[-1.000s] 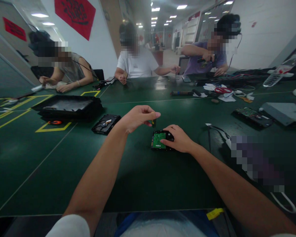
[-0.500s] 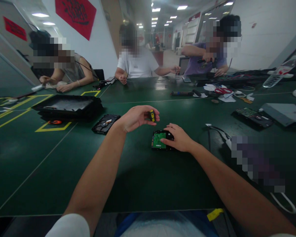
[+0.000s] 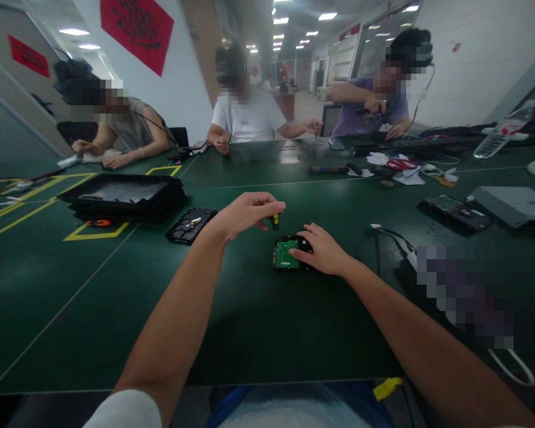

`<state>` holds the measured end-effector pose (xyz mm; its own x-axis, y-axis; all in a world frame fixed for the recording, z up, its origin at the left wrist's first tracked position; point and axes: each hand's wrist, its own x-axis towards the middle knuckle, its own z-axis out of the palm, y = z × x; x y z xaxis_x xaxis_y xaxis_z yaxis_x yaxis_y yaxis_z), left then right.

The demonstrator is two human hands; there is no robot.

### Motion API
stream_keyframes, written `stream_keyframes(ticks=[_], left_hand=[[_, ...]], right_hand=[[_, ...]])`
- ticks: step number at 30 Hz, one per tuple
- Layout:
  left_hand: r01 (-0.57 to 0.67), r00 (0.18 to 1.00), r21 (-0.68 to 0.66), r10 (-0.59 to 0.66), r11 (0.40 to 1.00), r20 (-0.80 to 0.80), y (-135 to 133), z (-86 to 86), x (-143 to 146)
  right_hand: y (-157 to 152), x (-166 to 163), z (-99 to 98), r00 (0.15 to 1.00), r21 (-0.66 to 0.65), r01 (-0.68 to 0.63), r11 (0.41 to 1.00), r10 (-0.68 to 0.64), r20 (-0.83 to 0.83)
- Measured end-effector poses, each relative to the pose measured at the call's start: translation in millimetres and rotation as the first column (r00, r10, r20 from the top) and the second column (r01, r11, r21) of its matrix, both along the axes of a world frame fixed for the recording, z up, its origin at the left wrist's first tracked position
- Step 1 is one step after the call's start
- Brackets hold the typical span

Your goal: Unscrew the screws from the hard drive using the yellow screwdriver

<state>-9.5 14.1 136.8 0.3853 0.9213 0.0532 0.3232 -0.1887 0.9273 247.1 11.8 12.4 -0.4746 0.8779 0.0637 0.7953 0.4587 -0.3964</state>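
Observation:
A hard drive (image 3: 287,254) with a green circuit board lies on the green table in front of me. My right hand (image 3: 323,249) grips its right end, thumb over the board and fingers along the far edge. Above the drive's far left corner, my left hand (image 3: 252,215) pinches a short black-and-yellow screwdriver (image 3: 275,222) from above. The screwdriver's handle points downward, apart from the drive; I cannot make out its shaft. To the left of that forearm is a black plastic frame (image 3: 191,226) with small pale pieces on it.
Stacked black trays (image 3: 125,196) stand at the left, an orange-handled tool (image 3: 100,223) before them. On the right are another drive (image 3: 457,213), a grey box (image 3: 512,205) and a cable (image 3: 395,236). Red scissors (image 3: 401,164) and a bottle (image 3: 503,131) lie farther back. Several people sit opposite.
My left hand has turned over and closed its fingers on the screwdriver, which has moved slightly down. The right hand and the hard drive have stayed in place.

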Motion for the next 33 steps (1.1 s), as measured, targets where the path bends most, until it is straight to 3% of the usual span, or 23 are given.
stream_keyframes(ticks=[7,12,17,25,33], left_hand=[[-0.085,0.99,0.043,0.089,0.995,-0.106,5,-7.0,0],[-0.091,0.988,0.077,0.099,0.993,-0.116,9,-12.1,1],[-0.036,0.999,0.014,0.036,0.999,-0.002,8,-10.5,2],[0.161,0.971,-0.115,-0.136,0.98,0.197,7,-12.1,-1],[0.2,0.919,-0.241,-0.097,0.95,0.382,11,-15.3,-1]], right_hand=[[-8,-3,0.1,0.997,-0.034,0.073,0.997,-0.072,0.013],[-11,-3,2.6,0.998,-0.011,0.045,0.999,-0.045,0.031],[-9,-3,1.2,0.998,-0.001,0.044,0.999,-0.044,0.05],[-5,-3,-5.4,0.997,0.019,0.068,0.997,-0.069,0.047],[-5,-5,-6.1,0.99,0.022,0.129,0.991,-0.13,0.051]])
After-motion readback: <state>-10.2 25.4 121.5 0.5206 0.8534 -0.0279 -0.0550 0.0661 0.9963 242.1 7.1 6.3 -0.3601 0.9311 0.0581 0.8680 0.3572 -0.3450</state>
